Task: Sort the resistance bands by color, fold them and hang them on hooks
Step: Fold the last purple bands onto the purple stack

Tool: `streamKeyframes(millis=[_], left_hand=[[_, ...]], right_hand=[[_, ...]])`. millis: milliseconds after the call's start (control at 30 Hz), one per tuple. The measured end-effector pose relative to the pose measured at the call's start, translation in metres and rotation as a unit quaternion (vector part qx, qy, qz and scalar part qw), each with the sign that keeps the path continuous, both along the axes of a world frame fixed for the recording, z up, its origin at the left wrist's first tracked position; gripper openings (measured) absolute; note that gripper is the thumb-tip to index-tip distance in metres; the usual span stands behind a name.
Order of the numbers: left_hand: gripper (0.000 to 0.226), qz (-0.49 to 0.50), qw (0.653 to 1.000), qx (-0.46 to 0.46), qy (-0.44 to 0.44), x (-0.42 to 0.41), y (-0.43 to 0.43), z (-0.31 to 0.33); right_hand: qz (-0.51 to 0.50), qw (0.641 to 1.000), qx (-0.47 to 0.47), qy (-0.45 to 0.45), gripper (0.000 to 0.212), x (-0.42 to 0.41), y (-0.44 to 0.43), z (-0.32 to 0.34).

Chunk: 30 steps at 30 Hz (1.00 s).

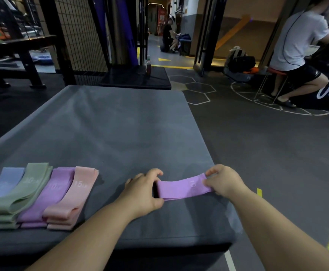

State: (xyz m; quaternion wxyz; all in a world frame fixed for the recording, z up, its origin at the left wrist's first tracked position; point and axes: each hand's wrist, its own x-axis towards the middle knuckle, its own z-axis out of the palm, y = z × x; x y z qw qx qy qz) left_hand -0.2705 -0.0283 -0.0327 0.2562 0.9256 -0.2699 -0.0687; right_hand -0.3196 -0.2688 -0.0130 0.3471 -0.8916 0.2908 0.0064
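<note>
A purple resistance band [183, 188] marked 10 is stretched flat between my hands, just above the grey padded platform [110, 124] near its front right corner. My left hand [144, 190] grips the band's left end. My right hand [222, 180] pinches its right end. On the platform's front left lie four sorted stacks of folded bands side by side: blue [5, 182], green [23, 194], purple [48, 196] and pink [71, 196].
A black wire grid panel [77, 36] stands behind the platform at the left, with a bottle [148, 65] on a dark box beyond. A seated person [296, 51] is at the far right, another crouches down the corridor. Open grey floor lies to the right.
</note>
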Motion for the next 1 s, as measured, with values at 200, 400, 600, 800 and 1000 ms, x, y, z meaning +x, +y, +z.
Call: streamKeyframes(millis=[200,400,600,800,1000], left_hand=[[0.061,0.005,1.0,0.018,0.015,0.003,0.024,0.014],[0.052,-0.011,0.994,0.11,0.018,0.001,0.046,0.022],[0.053,-0.042,0.986,0.158,0.013,-0.007,0.047,0.02],[0.05,-0.021,0.993,0.111,-0.035,-0.012,0.037,0.012],[0.055,-0.051,0.987,0.133,-0.068,-0.023,0.021,0.003]], right_hand=[[0.026,0.994,0.103,-0.004,0.018,0.002,0.01,-0.001],[0.13,0.991,-0.043,0.006,0.019,0.0,0.035,-0.004],[0.172,0.974,-0.148,0.007,0.035,-0.006,0.046,-0.007],[0.158,0.974,-0.161,-0.032,0.046,-0.013,0.044,-0.01],[0.234,0.941,-0.223,-0.103,0.043,-0.021,0.045,-0.008]])
